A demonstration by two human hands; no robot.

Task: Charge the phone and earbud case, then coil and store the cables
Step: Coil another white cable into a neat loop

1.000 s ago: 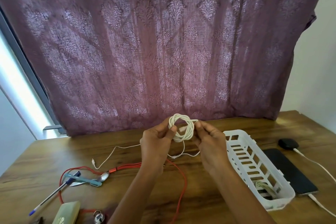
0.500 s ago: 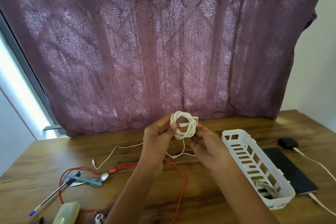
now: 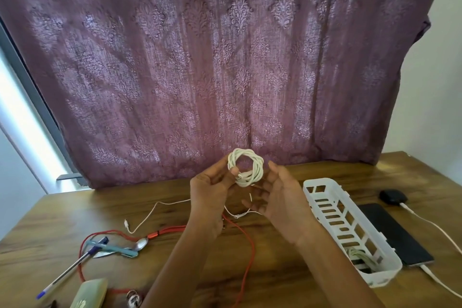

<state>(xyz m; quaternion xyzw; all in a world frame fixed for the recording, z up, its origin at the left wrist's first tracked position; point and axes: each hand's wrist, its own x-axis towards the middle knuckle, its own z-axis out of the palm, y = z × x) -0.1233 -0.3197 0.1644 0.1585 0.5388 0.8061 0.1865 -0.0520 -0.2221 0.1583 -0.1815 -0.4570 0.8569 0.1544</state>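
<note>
While left hand [image 3: 212, 190] pinches the coiled white cable [image 3: 246, 167] between thumb and fingers at the coil's lower left, right hand [image 3: 280, 200] sits just right of it, palm up, fingers loosely spread, gripping nothing. Can't tell if its fingertips touch the coil. Coil is held up off the table [image 3: 275, 277], centre of frame, against the curtain's [image 3: 225, 70] lower edge.

White basket [image 3: 380, 274] lies right of the hands, with 1 bundled cable [image 3: 360, 255] in its near end. Phone [image 3: 392, 232] lies flat just right of the basket, with a white lead [image 3: 440, 282] at its near end. Earbud case [image 3: 392, 197] sits just beyond the phone, with a 2nd white lead [image 3: 430, 222] running off it toward the right edge.

Lower left: red cable [image 3: 170, 230], thin white cable [image 3: 156, 204], pen [image 3: 72, 268] and spoon [image 3: 141, 244], all loose on the table.
</note>
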